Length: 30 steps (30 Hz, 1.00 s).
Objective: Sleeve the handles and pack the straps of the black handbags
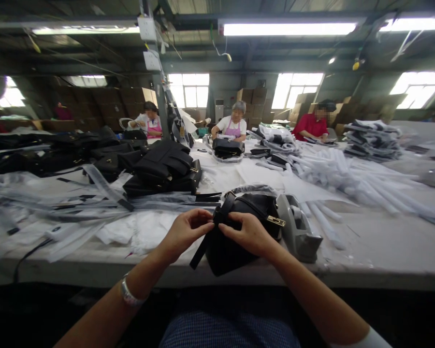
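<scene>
A black handbag (235, 241) with a gold clasp rests at the near edge of the work table (366, 246), partly over the edge. My left hand (184, 232) pinches the bag's black strap (217, 220) where it crosses the bag's left side. My right hand (248, 234) grips the same strap and presses on the bag's front. The strap's loose end hangs down toward my lap.
A grey tape dispenser (299, 227) stands just right of the bag. Stacked black bags (163, 169) and loose straps lie to the left, rolled white wrapping (348, 179) to the right. Three people work at the far side of the table.
</scene>
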Each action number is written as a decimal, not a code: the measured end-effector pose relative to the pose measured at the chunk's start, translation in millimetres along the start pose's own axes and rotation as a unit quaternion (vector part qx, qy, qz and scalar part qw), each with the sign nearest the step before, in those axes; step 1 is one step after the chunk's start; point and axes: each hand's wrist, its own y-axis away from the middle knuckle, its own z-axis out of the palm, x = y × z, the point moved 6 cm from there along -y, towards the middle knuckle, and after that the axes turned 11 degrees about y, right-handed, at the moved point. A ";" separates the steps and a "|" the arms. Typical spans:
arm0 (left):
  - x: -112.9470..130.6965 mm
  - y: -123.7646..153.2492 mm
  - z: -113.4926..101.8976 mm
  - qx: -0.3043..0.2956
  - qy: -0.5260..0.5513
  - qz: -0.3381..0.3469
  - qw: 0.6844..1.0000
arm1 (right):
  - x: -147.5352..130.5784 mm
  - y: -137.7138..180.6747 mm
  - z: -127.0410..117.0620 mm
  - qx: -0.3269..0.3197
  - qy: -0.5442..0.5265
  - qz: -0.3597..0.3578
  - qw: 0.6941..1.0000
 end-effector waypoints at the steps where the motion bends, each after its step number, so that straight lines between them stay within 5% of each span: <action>1: -2.2 0.1 -0.1 0.005 0.013 0.002 1.000 | 0.2 -0.5 0.2 0.000 0.000 0.002 1.000; 11: -12.9 0.9 6.5 0.011 0.132 -0.037 0.991 | -4.0 0.3 -0.6 0.026 0.043 0.019 0.999; 30: -13.0 -2.1 9.8 0.000 0.043 0.015 0.999 | -3.0 8.8 13.8 0.129 0.029 0.053 0.990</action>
